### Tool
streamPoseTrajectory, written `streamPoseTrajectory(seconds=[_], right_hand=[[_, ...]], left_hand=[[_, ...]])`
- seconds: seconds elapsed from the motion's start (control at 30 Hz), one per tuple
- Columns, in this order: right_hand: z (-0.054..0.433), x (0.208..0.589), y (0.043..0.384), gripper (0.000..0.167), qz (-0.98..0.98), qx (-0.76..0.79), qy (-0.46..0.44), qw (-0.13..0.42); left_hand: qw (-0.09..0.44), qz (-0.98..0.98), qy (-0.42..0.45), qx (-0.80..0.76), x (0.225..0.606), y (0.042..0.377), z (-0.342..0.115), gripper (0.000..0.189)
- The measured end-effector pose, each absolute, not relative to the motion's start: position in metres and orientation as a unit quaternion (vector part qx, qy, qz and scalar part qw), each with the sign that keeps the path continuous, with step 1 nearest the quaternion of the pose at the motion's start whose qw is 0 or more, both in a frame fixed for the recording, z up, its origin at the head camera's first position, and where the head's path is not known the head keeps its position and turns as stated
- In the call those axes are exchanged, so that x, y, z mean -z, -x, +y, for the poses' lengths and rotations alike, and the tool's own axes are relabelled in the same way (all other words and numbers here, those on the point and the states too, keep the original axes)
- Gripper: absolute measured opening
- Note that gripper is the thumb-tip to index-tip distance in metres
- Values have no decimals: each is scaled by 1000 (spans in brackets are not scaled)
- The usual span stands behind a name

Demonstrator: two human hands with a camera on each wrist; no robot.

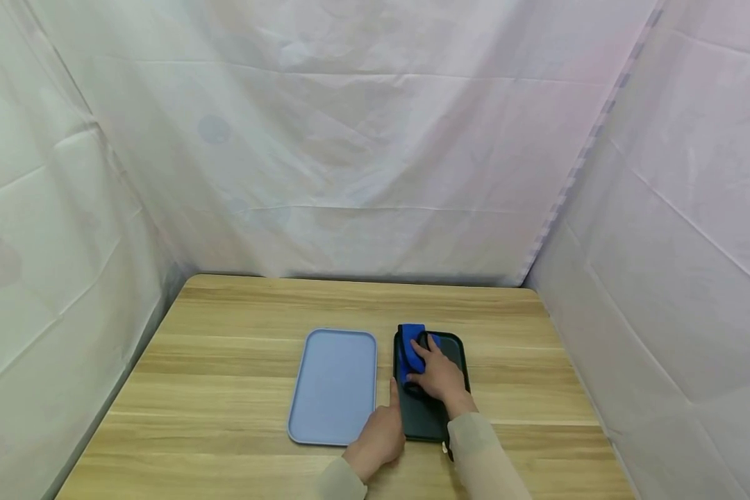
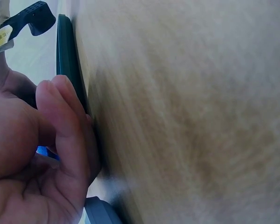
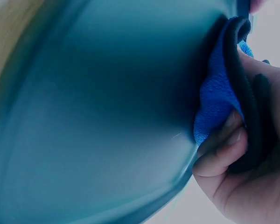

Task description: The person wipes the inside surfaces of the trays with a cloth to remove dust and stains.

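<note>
A blue cloth with a black border (image 1: 412, 340) lies bunched on the far part of a dark green tray (image 1: 425, 423). My right hand (image 1: 440, 375) grips this cloth against the tray, fingers spread over it in the head view. Curled fingertips (image 3: 224, 151) hold its folded edge in the right wrist view. Along the tray's left rim lies my left hand (image 1: 382, 432), its index finger straight and pointing away from me. Its other fingers (image 2: 67, 130) bend inward beside the green rim in the left wrist view.
A light blue tray (image 1: 334, 389) lies flat just left of the green one, close to my left hand. Both are on a wooden table (image 1: 225, 389). White sheets (image 1: 350, 139) hang behind the table and along both sides.
</note>
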State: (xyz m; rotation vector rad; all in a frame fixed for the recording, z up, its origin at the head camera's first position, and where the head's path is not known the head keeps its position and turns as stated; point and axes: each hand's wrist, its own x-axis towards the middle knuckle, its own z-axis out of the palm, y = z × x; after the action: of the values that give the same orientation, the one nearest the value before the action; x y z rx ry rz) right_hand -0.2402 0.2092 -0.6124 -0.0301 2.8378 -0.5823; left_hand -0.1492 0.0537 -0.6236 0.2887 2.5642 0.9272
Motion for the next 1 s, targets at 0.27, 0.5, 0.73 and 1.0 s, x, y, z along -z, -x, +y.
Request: streamPoseTrajectory(seconds=[0.27,0.5,0.73,1.0], right_hand=[[206,608,240,90,969,204,9,139],[205,607,238,93,967,204,11,150],[203,604,233,95,963,209,17,170],[204,604,226,97,961,214,25,174]], left_hand=[[203,913,-102,-339,624,149,54,103],[206,913,-106,-337,623,149,54,100],[208,916,-103,-328,621,148,55,100],[205,917,-104,-327,619,149,54,101]])
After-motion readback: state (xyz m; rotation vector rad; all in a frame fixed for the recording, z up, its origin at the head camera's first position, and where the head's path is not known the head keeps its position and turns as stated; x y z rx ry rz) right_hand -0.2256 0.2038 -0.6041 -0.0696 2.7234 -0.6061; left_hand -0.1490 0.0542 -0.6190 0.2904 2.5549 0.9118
